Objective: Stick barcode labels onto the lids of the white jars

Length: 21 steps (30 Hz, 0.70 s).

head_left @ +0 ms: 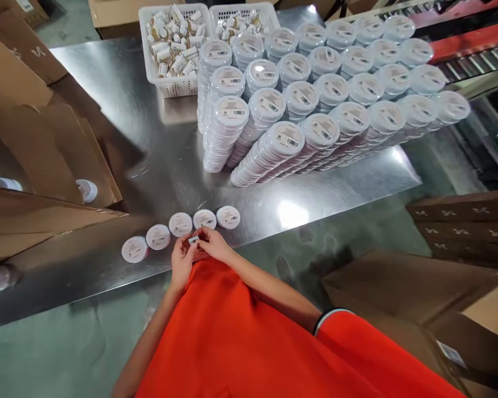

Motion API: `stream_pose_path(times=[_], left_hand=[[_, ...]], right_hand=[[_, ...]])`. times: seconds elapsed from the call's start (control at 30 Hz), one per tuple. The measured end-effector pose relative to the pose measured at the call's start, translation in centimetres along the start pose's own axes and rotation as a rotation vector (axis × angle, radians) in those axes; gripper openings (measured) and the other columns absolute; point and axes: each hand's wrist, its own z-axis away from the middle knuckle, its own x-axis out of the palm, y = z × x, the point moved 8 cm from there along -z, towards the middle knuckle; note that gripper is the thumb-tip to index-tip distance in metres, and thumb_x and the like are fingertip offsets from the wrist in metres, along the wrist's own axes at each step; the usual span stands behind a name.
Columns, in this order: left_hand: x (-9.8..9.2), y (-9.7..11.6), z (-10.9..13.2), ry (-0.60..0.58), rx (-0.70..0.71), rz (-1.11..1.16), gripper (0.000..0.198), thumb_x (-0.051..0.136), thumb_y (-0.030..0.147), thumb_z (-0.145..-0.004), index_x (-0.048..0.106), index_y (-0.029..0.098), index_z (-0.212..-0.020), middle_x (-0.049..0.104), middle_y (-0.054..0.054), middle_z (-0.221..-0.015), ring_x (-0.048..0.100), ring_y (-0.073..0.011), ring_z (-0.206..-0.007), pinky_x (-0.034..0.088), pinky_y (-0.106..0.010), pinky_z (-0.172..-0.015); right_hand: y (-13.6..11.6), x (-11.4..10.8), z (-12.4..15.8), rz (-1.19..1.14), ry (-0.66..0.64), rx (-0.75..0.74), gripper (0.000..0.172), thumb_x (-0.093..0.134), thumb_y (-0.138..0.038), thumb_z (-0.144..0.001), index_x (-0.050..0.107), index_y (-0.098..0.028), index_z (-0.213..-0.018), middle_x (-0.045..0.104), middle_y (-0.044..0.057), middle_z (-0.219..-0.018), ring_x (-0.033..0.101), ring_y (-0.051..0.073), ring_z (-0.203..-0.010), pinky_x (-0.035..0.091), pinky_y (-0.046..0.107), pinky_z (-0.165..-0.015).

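Observation:
My left hand (182, 255) and my right hand (212, 243) meet at the table's front edge, close to my body. Between their fingertips is a small pale sticker with dark print (193, 240); the fingers of both hands are pinched around it. What lies beneath the sticker is mostly hidden by my hands. Just beyond them, a slightly curved row of several round white containers (180, 224) rests on the metal table (157, 160), with printed labels facing up.
Tall stacks of white round containers (284, 138) fill the table's right part. Two white baskets (176, 88) of small bottles stand behind. Open cardboard boxes (37, 149) flank the left; more boxes (377, 287) are at the lower right. A roller conveyor (477, 61) runs at the upper right.

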Motion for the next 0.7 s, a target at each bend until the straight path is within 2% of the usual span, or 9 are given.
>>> stream_pose_path(times=[0.2, 0.37, 0.53, 0.63, 0.7], left_hand=[[-0.8, -0.9, 0.1, -0.035, -0.042, 0.043, 0.023, 0.065, 0.04, -0.079, 0.06, 0.018, -0.077, 0.063, 0.001, -0.072, 0.058, -0.0133, -0.068, 0.05, -0.026, -0.067], [-1.7, -0.9, -0.2, -0.002, 0.001, -0.073, 0.03, 0.061, 0.045, -0.081, 0.054, 0.019, -0.068, 0.053, 0.004, -0.064, 0.051, -0.0115, -0.062, 0.044, -0.022, -0.06], [-3.0, -2.0, -0.5, 0.067, -0.072, -0.232, 0.043, 0.057, 0.053, -0.083, 0.048, 0.021, -0.056, 0.05, 0.004, -0.052, 0.05, -0.0129, -0.054, 0.044, -0.024, -0.053], [-3.8, -2.1, -1.0, 0.099, 0.006, -0.437, 0.044, 0.053, 0.049, -0.088, 0.048, 0.022, -0.053, 0.06, 0.0, -0.055, 0.059, -0.0166, -0.059, 0.049, -0.029, -0.063], [-3.5, -1.5, -1.5, 0.047, 0.152, -0.569, 0.038, 0.052, 0.041, -0.089, 0.053, 0.022, -0.056, 0.074, -0.008, -0.081, 0.068, -0.0229, -0.083, 0.053, -0.036, -0.08]], right_hand=[[-1.2, 0.7, 0.0, 0.123, 0.016, -0.055, 0.011, 0.06, -0.024, -0.075, 0.058, -0.019, -0.085, 0.06, -0.003, -0.073, 0.055, 0.012, -0.065, 0.044, 0.024, -0.065], [-1.6, 1.5, 0.2, 0.272, 0.069, -0.063, 0.008, 0.057, -0.026, -0.081, 0.061, -0.019, -0.085, 0.062, -0.003, -0.071, 0.056, 0.012, -0.065, 0.044, 0.023, -0.065], [-1.6, 1.2, -0.6, 0.462, 0.19, -0.104, 0.01, 0.058, -0.026, -0.084, 0.065, -0.018, -0.08, 0.065, 0.002, -0.082, 0.057, 0.014, -0.073, 0.045, 0.026, -0.071], [-1.5, -0.1, -1.9, 0.573, 0.335, -0.025, 0.013, 0.057, -0.026, -0.086, 0.068, -0.018, -0.083, 0.065, 0.005, -0.092, 0.059, 0.017, -0.084, 0.046, 0.029, -0.079], [-1.6, -0.7, -2.8, 0.685, 0.403, 0.06, 0.015, 0.057, -0.026, -0.088, 0.07, -0.018, -0.086, 0.065, 0.008, -0.101, 0.058, 0.019, -0.096, 0.045, 0.032, -0.086]])
